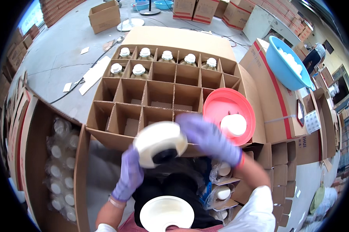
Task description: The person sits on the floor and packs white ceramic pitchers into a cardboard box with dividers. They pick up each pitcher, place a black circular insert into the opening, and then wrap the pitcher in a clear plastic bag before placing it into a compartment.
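Observation:
My left hand (pixel 129 171), in a purple glove, holds a cream-white round hollow piece (pixel 157 139) by its left edge. The piece is tilted and blurred, with a black round part (pixel 164 155) on its near side. My right hand (pixel 212 139), gloved alike and blurred, is at the piece's right edge; whether it grips is unclear. Across my lap lies a second cream-white dish-like piece (pixel 165 210) with a hole near its lower edge. Ahead stands a cardboard carton (pixel 110 134) with dividers; several white-capped bottles (pixel 138 71) fill cells in its two far rows.
A pink basin (pixel 215 100) on the carton's right side holds a white round object (pixel 234 124). Wrapped white-capped items (pixel 56 171) sit in a carton at left. A blue basin (pixel 282 66) and phone (pixel 300 112) rest on boxes at right. Far right, a person (pixel 315 55) bends.

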Demonstrator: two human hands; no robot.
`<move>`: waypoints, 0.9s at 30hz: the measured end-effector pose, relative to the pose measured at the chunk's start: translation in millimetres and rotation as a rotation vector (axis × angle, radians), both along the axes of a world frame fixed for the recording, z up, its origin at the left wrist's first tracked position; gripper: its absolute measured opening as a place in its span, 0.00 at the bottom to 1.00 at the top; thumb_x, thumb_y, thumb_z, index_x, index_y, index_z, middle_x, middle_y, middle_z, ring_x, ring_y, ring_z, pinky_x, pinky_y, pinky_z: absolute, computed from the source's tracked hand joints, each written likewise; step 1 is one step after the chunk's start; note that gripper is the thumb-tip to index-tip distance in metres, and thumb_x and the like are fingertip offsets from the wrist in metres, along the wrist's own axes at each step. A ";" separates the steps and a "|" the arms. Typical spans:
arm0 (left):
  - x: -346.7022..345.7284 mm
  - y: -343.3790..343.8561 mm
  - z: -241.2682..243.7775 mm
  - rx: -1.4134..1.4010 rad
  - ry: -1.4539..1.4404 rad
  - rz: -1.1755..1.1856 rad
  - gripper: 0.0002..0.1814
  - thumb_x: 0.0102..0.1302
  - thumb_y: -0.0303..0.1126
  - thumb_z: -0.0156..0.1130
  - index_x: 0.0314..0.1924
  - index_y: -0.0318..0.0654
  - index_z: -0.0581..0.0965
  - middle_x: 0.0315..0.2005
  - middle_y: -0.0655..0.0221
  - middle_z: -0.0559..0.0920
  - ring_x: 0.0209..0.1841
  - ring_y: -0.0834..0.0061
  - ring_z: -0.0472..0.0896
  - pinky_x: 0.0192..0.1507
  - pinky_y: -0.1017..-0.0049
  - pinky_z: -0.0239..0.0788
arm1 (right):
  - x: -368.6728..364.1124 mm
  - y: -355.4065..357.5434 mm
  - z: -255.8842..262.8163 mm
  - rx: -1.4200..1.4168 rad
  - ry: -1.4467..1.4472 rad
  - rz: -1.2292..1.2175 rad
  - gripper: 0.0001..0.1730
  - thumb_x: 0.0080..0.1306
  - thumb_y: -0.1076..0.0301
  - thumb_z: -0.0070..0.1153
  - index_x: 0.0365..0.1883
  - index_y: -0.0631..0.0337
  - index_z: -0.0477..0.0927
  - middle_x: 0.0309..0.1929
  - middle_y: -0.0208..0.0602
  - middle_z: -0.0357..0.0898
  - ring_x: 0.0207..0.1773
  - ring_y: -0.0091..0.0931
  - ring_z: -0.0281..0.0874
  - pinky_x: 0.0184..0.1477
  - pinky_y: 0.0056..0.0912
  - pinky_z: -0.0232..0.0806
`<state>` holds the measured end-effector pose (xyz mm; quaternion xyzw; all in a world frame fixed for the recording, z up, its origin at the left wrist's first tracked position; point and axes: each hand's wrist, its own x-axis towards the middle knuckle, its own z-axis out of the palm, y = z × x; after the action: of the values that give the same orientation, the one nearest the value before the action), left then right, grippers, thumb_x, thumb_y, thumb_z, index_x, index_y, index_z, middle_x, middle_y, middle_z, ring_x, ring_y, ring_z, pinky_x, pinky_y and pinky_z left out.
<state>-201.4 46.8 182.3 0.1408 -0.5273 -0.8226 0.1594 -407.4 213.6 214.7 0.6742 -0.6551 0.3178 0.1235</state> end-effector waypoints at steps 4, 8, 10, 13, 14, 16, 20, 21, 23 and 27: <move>-104.7 -28.8 -16.1 0.034 -0.056 0.003 0.28 0.80 0.45 0.47 0.70 0.33 0.63 0.53 0.61 0.79 0.53 0.72 0.82 0.46 0.67 0.85 | -198.5 -49.7 -8.1 0.266 -0.093 -0.694 0.27 0.67 0.46 0.57 0.57 0.54 0.80 0.53 0.49 0.81 0.59 0.43 0.78 0.59 0.44 0.71; -133.6 -13.3 -56.3 0.051 -0.233 0.066 0.42 0.75 0.35 0.56 0.79 0.36 0.43 0.53 0.57 0.77 0.49 0.71 0.82 0.41 0.68 0.86 | -340.3 -36.4 -63.0 0.589 -0.194 -1.130 0.39 0.64 0.40 0.58 0.72 0.43 0.68 0.63 0.52 0.75 0.63 0.46 0.78 0.64 0.52 0.70; -128.5 -19.1 -61.4 -0.147 -0.273 0.117 0.39 0.75 0.34 0.57 0.78 0.33 0.50 0.52 0.60 0.77 0.50 0.76 0.79 0.48 0.75 0.78 | -342.2 -57.9 -79.6 0.637 -0.267 -1.153 0.37 0.63 0.43 0.61 0.69 0.44 0.70 0.62 0.55 0.74 0.63 0.47 0.78 0.62 0.53 0.71; -133.8 -14.5 -84.1 -0.781 -0.121 0.265 0.37 0.74 0.32 0.60 0.77 0.34 0.56 0.50 0.64 0.74 0.45 0.80 0.73 0.47 0.76 0.71 | -329.8 -68.5 -93.3 0.621 -0.202 -1.230 0.31 0.61 0.52 0.65 0.62 0.46 0.73 0.59 0.58 0.75 0.60 0.49 0.79 0.58 0.55 0.74; -128.0 -10.5 -91.2 -0.722 -0.171 0.266 0.36 0.74 0.32 0.59 0.77 0.34 0.57 0.49 0.64 0.73 0.45 0.79 0.72 0.48 0.75 0.71 | -330.0 -62.5 -93.3 0.596 -0.205 -1.215 0.30 0.61 0.53 0.64 0.62 0.44 0.73 0.58 0.56 0.75 0.60 0.49 0.79 0.58 0.55 0.74; -128.9 -3.8 -73.9 -0.627 -0.232 0.307 0.35 0.74 0.31 0.59 0.76 0.35 0.58 0.47 0.65 0.71 0.45 0.77 0.72 0.49 0.74 0.71 | -322.6 -46.7 -78.9 0.529 -0.155 -1.211 0.29 0.61 0.52 0.64 0.61 0.42 0.74 0.57 0.54 0.74 0.58 0.49 0.80 0.57 0.54 0.74; -120.8 -1.4 -70.7 -0.676 -0.061 0.480 0.32 0.73 0.28 0.57 0.75 0.37 0.60 0.53 0.64 0.70 0.52 0.73 0.72 0.58 0.71 0.69 | -263.5 -24.2 -7.3 0.109 -0.049 -1.010 0.30 0.59 0.58 0.67 0.61 0.43 0.76 0.54 0.49 0.72 0.54 0.46 0.76 0.58 0.46 0.72; -116.2 -2.1 -68.5 -0.789 0.006 0.528 0.32 0.73 0.27 0.56 0.75 0.38 0.61 0.55 0.63 0.70 0.56 0.71 0.73 0.62 0.70 0.67 | -241.9 -9.5 14.3 -0.005 -0.006 -0.917 0.29 0.59 0.60 0.67 0.61 0.45 0.77 0.53 0.48 0.71 0.53 0.45 0.74 0.58 0.45 0.71; -101.5 -2.8 -60.3 -0.693 0.054 0.463 0.37 0.71 0.29 0.60 0.76 0.37 0.58 0.63 0.58 0.68 0.64 0.67 0.70 0.68 0.66 0.62 | -182.4 19.0 61.1 -0.173 -0.116 -0.704 0.25 0.62 0.62 0.65 0.58 0.56 0.76 0.52 0.46 0.70 0.53 0.39 0.71 0.58 0.39 0.69; -69.1 15.1 -8.2 -0.208 0.257 0.161 0.46 0.68 0.27 0.64 0.79 0.39 0.51 0.74 0.55 0.60 0.74 0.62 0.62 0.74 0.62 0.56 | -44.9 77.2 81.4 -0.331 -1.143 -0.385 0.27 0.72 0.55 0.58 0.62 0.61 0.71 0.61 0.38 0.67 0.53 0.26 0.76 0.46 0.31 0.74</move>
<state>-270.5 62.0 174.1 0.0591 -0.5720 -0.7594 0.3044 -452.3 290.7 296.1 0.2395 -0.6695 0.6976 -0.0888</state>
